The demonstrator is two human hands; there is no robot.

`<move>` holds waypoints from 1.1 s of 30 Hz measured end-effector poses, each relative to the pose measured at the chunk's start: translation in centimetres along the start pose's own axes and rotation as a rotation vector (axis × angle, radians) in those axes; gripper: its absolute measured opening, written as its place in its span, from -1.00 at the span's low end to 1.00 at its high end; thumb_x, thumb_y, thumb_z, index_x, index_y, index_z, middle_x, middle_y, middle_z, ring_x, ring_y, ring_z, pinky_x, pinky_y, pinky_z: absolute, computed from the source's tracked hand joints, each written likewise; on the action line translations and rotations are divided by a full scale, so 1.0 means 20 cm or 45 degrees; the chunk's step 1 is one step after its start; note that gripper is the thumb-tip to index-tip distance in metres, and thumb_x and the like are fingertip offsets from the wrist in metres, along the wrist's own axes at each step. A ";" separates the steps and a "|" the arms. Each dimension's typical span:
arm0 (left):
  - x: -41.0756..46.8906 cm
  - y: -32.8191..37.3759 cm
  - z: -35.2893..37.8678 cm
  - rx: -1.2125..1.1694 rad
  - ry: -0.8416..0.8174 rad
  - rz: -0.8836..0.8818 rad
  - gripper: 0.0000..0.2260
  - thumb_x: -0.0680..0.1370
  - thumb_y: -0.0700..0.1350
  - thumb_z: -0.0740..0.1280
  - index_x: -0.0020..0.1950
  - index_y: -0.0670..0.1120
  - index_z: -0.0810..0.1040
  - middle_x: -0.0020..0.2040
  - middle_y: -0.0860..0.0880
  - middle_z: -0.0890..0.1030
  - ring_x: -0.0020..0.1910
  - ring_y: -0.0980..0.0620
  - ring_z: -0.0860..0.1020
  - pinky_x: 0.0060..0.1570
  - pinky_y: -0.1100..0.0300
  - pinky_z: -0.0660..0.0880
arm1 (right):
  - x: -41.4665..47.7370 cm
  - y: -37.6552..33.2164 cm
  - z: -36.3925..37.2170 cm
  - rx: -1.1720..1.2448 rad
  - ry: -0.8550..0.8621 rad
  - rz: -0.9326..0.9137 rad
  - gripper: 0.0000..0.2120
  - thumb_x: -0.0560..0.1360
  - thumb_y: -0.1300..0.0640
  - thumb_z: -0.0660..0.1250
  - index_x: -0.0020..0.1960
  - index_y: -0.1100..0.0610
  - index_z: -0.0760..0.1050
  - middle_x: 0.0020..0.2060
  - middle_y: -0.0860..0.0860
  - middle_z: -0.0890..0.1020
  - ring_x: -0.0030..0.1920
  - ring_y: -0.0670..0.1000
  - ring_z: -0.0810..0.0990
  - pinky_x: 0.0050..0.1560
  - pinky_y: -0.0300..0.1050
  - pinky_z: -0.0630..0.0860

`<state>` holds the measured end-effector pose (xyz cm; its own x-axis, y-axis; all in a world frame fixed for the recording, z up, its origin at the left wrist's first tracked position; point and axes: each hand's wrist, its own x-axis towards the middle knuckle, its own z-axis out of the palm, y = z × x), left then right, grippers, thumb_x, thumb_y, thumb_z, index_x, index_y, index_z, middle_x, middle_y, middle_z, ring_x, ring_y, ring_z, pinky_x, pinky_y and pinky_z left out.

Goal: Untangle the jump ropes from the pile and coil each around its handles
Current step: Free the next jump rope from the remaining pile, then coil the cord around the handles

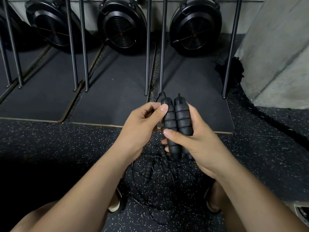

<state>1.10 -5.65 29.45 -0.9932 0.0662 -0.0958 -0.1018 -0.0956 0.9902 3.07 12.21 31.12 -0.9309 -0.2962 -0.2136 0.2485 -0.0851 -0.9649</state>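
Note:
Two black ribbed jump-rope handles (178,121) stand side by side, upright, with thin black cord wound around them. My right hand (197,141) grips both from the right, thumb across their lower part. My left hand (142,124) is at their upper left, thumb pressed on the left handle and fingers curled near the cord. Below, on the floor between my feet, lies a tangled pile of thin black rope (158,181) with another black handle (148,171) in it.
Speckled black rubber floor all around. Dark mats (108,97) lie ahead under thin metal legs (147,64). Three black fan wheels (123,25) stand at the wall. A thick black battle rope (260,114) runs along the right by a concrete pillar (275,56).

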 end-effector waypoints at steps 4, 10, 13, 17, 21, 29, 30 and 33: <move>0.01 0.00 -0.01 0.211 0.095 0.078 -0.85 0.69 0.02 0.40 0.05 -0.04 0.65 -0.12 -0.02 0.64 -0.13 0.07 0.55 0.05 -0.03 0.52 | 0.01 0.02 0.01 -0.024 0.050 0.072 -0.57 0.59 0.22 0.49 0.39 0.13 0.41 0.07 0.12 0.71 -0.06 0.14 0.76 -0.04 0.13 0.74; 0.02 0.05 -0.04 0.427 0.281 0.289 -0.78 0.75 0.07 0.25 0.28 0.05 0.62 0.27 0.11 0.66 0.32 0.15 0.58 0.34 0.19 0.46 | -0.03 -0.09 -0.05 -0.060 -0.370 0.248 -0.59 0.53 0.19 0.50 0.34 0.20 0.53 0.11 0.27 0.71 -0.08 0.14 0.71 -0.12 0.02 0.67; 0.00 0.07 -0.01 -0.003 0.241 0.002 -0.56 0.70 0.26 0.19 0.00 -0.01 0.72 0.07 -0.02 0.74 0.16 -0.09 0.67 0.38 -0.14 0.50 | -0.05 -0.12 -0.07 0.008 -0.489 0.233 -0.62 0.55 0.20 0.48 0.35 0.18 0.54 0.15 0.22 0.73 -0.05 0.16 0.69 -0.12 0.01 0.65; -0.02 0.11 0.06 -0.352 0.264 -0.305 -0.52 0.66 0.30 0.26 0.07 -0.10 0.66 -0.15 -0.06 0.71 -0.10 -0.02 0.70 0.05 0.05 0.63 | -0.06 -0.13 -0.09 0.064 -0.507 0.151 -0.57 0.49 0.37 0.50 0.33 0.20 0.55 0.12 0.20 0.73 -0.06 0.08 0.69 -0.09 -0.04 0.64; -0.02 0.13 0.08 -0.172 0.383 -0.207 -0.51 0.70 0.28 0.21 -0.07 -0.12 0.60 -0.15 -0.15 0.60 -0.15 -0.09 0.59 -0.14 0.06 0.58 | -0.07 -0.15 -0.10 0.069 -0.514 0.085 -0.36 0.39 0.63 0.44 0.38 0.18 0.52 0.01 0.06 0.75 -0.02 -0.03 0.71 -0.04 -0.21 0.62; -0.06 -0.02 0.15 0.403 0.087 -0.081 -0.54 0.72 0.19 0.16 -0.18 -0.05 0.63 -0.24 -0.23 0.63 -0.26 0.04 0.52 -0.14 -0.12 0.52 | -0.01 -0.14 -0.06 0.158 -0.118 -0.141 -0.28 0.38 0.64 0.41 0.40 0.09 0.48 0.03 0.10 0.74 0.01 0.03 0.71 0.06 -0.06 0.65; -0.07 -0.04 0.17 0.493 0.051 -0.085 -0.57 0.76 0.06 0.15 -0.24 0.03 0.61 -0.31 -0.11 0.62 -0.31 0.11 0.51 -0.17 -0.05 0.48 | -0.02 -0.14 -0.06 0.153 -0.131 -0.143 -0.29 0.38 0.60 0.42 0.40 0.08 0.48 0.04 0.16 0.73 -0.04 0.08 0.69 -0.03 -0.03 0.65; -0.10 -0.03 0.21 0.508 -0.052 -0.154 -0.45 0.78 0.07 0.04 -0.35 0.07 0.56 -0.42 0.00 0.60 -0.39 0.06 0.46 -0.21 0.04 0.37 | -0.03 -0.15 -0.06 0.117 -0.146 -0.132 -0.34 0.46 0.58 0.39 0.44 0.10 0.40 0.22 0.17 0.72 -0.09 0.20 0.68 -0.27 0.01 0.58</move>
<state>3.32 -1.53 29.37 -0.9715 0.0931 -0.2179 -0.1803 0.3067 0.9346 2.63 13.90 33.94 -0.9176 -0.3872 -0.0901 0.1813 -0.2059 -0.9616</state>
